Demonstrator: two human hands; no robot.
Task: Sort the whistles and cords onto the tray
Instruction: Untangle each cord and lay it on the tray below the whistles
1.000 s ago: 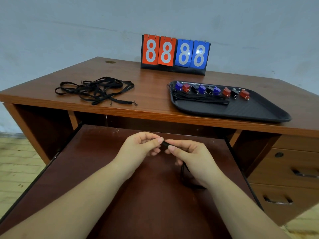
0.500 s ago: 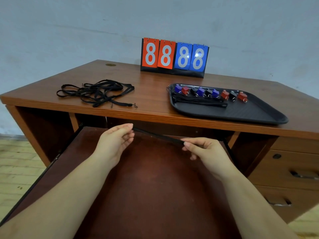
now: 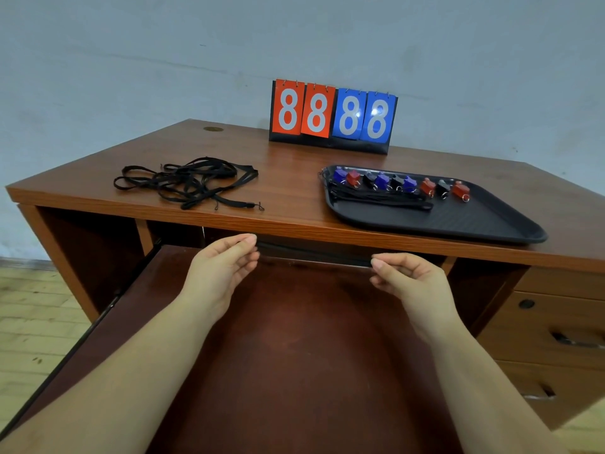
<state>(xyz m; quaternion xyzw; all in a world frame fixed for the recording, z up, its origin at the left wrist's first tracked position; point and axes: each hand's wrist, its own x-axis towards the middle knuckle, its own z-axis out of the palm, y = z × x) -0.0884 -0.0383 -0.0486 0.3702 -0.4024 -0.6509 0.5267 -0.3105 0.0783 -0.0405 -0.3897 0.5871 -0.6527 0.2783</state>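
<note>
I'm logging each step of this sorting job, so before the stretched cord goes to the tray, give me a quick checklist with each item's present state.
1. Left hand pinches one end of the cord: ok.
2. Right hand pinches the other end: ok.
3. Cord pulled straight between the hands, no visible knot: ok.
4. Tray has bare space in front of the whistles: ok.
5. Cords on the tray lie in a neat bundle to lay this one against: ok.
6. Loose pile of cords on the desk already sorted: not ok, still tangled.
</note>
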